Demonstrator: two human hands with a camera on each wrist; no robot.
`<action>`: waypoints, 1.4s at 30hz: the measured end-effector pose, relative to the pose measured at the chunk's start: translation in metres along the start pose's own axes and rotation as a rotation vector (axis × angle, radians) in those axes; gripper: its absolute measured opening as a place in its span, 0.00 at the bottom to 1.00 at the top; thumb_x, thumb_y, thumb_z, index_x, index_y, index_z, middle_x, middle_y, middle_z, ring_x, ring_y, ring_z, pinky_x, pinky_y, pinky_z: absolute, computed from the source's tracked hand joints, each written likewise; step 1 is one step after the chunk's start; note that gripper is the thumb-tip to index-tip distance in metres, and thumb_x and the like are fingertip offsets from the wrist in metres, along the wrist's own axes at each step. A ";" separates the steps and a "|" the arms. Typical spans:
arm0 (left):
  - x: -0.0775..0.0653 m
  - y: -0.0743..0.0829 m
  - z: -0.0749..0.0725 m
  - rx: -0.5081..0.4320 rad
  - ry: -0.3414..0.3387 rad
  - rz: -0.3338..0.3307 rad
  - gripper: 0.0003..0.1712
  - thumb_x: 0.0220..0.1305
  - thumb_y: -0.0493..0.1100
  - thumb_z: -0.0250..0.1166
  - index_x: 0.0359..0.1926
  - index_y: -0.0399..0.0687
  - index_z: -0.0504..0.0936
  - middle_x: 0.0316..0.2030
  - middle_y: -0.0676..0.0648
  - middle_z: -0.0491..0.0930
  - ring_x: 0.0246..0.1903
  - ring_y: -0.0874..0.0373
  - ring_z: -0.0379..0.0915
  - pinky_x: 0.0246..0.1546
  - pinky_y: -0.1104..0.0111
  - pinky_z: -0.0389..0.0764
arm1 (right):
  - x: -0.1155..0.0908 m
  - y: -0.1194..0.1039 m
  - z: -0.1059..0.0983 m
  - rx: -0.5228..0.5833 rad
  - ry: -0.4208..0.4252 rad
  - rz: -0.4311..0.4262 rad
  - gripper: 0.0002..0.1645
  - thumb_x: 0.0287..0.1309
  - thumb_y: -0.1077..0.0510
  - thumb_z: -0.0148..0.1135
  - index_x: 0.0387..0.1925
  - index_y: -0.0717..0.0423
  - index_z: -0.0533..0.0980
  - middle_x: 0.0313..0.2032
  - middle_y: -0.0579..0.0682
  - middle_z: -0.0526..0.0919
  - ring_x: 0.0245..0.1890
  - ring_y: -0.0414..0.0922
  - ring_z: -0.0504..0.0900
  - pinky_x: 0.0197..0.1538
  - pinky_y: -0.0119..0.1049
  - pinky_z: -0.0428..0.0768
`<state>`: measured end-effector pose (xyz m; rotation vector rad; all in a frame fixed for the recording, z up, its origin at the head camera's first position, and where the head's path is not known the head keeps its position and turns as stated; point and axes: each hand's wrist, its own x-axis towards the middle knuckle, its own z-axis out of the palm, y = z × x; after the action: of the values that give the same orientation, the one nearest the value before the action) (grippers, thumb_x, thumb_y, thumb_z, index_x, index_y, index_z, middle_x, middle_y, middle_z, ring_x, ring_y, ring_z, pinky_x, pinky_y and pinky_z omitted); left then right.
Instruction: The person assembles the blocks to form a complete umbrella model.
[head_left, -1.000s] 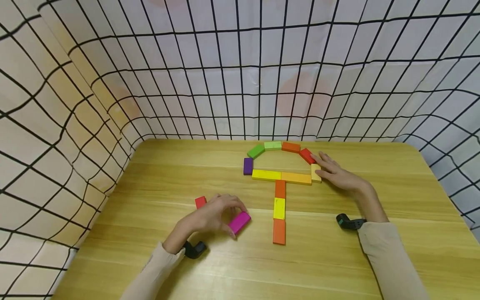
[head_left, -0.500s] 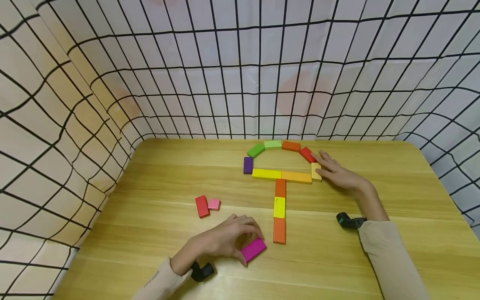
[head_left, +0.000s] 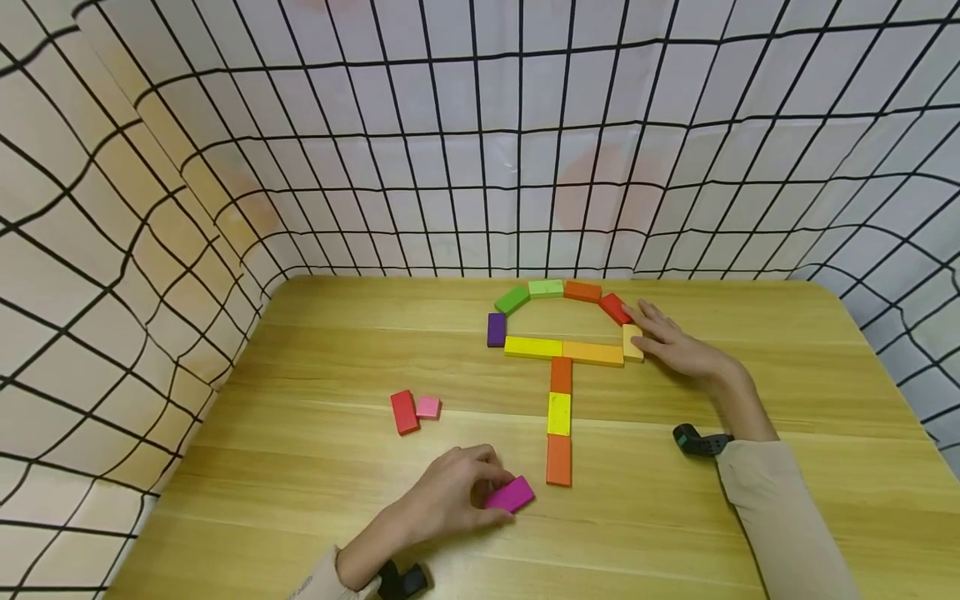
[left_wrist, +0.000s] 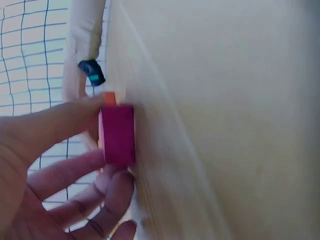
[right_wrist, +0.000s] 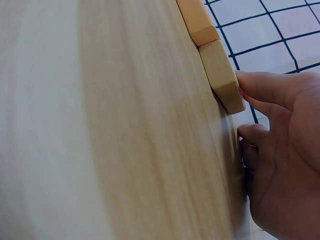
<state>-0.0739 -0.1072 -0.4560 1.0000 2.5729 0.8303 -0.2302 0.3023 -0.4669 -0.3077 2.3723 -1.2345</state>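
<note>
My left hand (head_left: 453,496) pinches a magenta block (head_left: 512,495) between thumb and fingers, low over the table and left of the stem's lower orange block (head_left: 558,460). In the left wrist view the magenta block (left_wrist: 119,135) shows its end, thumb on one side and fingertips on the other. My right hand (head_left: 678,346) lies with fairly straight fingers at the right end of the block shape, fingertips at the cream block (head_left: 633,343) and the red block (head_left: 615,309). The right wrist view has the thumb against the cream block (right_wrist: 220,75).
An arch of blocks, including a purple block (head_left: 497,330) and a green block (head_left: 513,299), stands over a yellow-and-orange bar (head_left: 534,347). A loose red block (head_left: 405,412) and a small pink block (head_left: 428,407) lie left. Black-lined netting (head_left: 521,133) surrounds the table (head_left: 322,350).
My left hand has carried the magenta block toward the near side and right, past the loose red and pink blocks, then turned it slightly. My right hand has stayed in place.
</note>
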 end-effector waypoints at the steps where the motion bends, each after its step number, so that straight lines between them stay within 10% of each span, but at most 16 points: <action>1: -0.001 0.001 0.001 -0.005 0.010 -0.006 0.19 0.57 0.49 0.80 0.48 0.50 0.91 0.36 0.59 0.81 0.31 0.73 0.70 0.38 0.80 0.71 | 0.000 0.000 0.000 0.000 0.000 0.000 0.41 0.81 0.45 0.46 0.84 0.43 0.41 0.82 0.48 0.21 0.80 0.61 0.14 0.72 0.76 0.23; 15: -0.003 0.006 0.011 -0.014 0.128 0.004 0.17 0.53 0.43 0.79 0.46 0.49 0.92 0.34 0.56 0.81 0.29 0.72 0.71 0.31 0.83 0.70 | 0.000 -0.003 0.000 -0.004 -0.008 -0.006 0.41 0.81 0.45 0.46 0.84 0.43 0.41 0.82 0.49 0.20 0.79 0.62 0.14 0.71 0.77 0.22; 42: 0.012 0.020 0.018 0.089 0.050 0.047 0.16 0.57 0.51 0.78 0.45 0.52 0.91 0.36 0.58 0.82 0.29 0.75 0.70 0.30 0.86 0.67 | 0.002 -0.001 0.000 -0.036 -0.010 -0.012 0.42 0.81 0.45 0.46 0.84 0.44 0.40 0.82 0.51 0.20 0.79 0.63 0.14 0.71 0.78 0.22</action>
<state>-0.0641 -0.0798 -0.4584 1.0825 2.6587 0.7676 -0.2322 0.3009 -0.4662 -0.3389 2.3900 -1.1940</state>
